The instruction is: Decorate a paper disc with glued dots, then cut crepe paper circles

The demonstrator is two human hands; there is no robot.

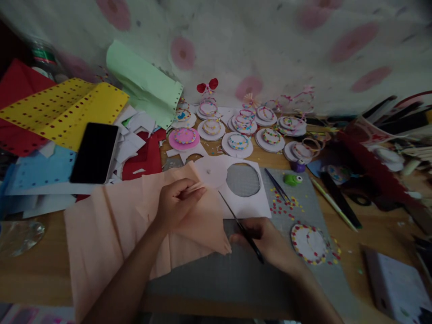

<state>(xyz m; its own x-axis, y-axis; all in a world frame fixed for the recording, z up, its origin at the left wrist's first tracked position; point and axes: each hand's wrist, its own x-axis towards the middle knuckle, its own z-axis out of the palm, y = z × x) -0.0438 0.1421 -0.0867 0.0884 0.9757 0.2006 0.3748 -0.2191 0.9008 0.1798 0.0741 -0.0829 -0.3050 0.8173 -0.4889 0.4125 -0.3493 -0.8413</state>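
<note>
My left hand (177, 202) is closed, pinching a fold of the peach crepe paper (111, 225) that lies spread over the table and the grey cutting mat (236, 270). My right hand (266, 240) is closed around dark scissors (241, 227), whose blades point up and left toward the pinched fold. Just right of that hand lies a white paper disc (310, 243) edged with coloured dots. Behind the hands sits a white card (243, 202) with a round hole cut out.
Several decorated paper discs (238, 141) stand in rows at the back. A black phone (95, 152) rests on paper scraps at left, beside yellow punched paper (64, 110) and a green sheet (145, 83). A green punch (292, 180), pens (332, 202) and a white box (396, 283) lie right.
</note>
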